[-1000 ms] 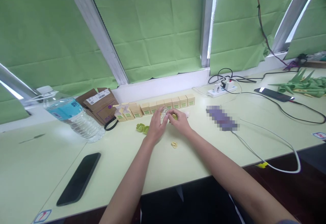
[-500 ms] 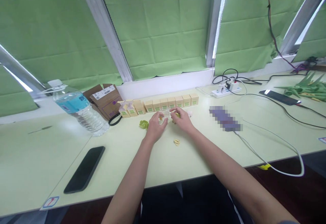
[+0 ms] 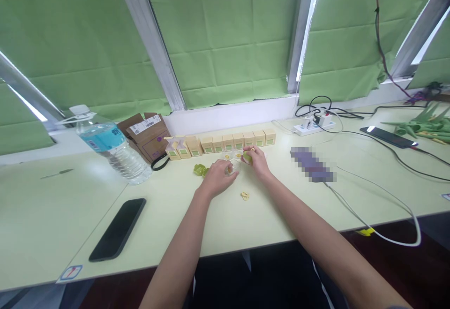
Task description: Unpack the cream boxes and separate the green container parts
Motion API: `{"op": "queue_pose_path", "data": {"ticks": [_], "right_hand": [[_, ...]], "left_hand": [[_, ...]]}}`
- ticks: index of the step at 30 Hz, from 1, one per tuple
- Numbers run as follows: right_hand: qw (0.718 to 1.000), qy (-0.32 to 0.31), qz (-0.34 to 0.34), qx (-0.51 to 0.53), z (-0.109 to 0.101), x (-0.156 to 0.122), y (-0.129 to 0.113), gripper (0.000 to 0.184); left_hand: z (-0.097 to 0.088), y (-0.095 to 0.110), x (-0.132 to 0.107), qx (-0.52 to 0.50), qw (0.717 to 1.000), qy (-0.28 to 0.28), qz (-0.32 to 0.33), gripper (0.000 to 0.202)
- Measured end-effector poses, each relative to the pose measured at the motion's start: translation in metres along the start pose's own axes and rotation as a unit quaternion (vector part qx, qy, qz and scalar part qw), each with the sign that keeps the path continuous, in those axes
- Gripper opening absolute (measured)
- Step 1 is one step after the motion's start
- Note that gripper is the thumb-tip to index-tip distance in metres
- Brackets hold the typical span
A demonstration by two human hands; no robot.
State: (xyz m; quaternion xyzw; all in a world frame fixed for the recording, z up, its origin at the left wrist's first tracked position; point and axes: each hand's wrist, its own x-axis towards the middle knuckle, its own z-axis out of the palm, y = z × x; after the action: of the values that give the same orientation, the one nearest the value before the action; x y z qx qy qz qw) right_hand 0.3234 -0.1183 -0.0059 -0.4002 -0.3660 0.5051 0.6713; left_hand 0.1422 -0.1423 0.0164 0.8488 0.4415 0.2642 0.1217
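Since they parted, right hand (image 3: 257, 161) holds a green piece (image 3: 247, 158), left hand's (image 3: 218, 178) grip unclear

The small pieces (image 3: 199, 170) are yellow-green, loops (image 3: 245, 196) pale yellow, boxes (image 3: 218, 141) tan with green labels (image 3: 228, 147)

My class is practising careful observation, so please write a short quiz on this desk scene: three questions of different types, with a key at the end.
1. Multiple choice: What is the right hand holding?
a) the water bottle
b) a small green piece
c) a charging cable

2. True or false: The yellow loops lie nearer to the person than the row of small boxes does.

3. Fill in the missing word: Seen from the person's seat, the white power strip lies to the ______ of the row of small boxes.

Key: 1 b; 2 true; 3 right.
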Motion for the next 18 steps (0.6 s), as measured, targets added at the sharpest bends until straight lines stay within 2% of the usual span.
{"op": "queue_pose_path", "data": {"ticks": [6,18], "right_hand": [[0.998,0.015,-0.023,-0.05,-0.0022,0.0056,0.0089,0.026],[1.0,-0.018,-0.012,0.01,0.0005,0.0028,0.0056,0.031]], "left_hand": [[0.0033,-0.003,0.0003,0.029,0.999,-0.009,0.016,0.021],[0.0074,-0.0058,0.0016,0.061,0.997,-0.022,0.039,0.022]]}}
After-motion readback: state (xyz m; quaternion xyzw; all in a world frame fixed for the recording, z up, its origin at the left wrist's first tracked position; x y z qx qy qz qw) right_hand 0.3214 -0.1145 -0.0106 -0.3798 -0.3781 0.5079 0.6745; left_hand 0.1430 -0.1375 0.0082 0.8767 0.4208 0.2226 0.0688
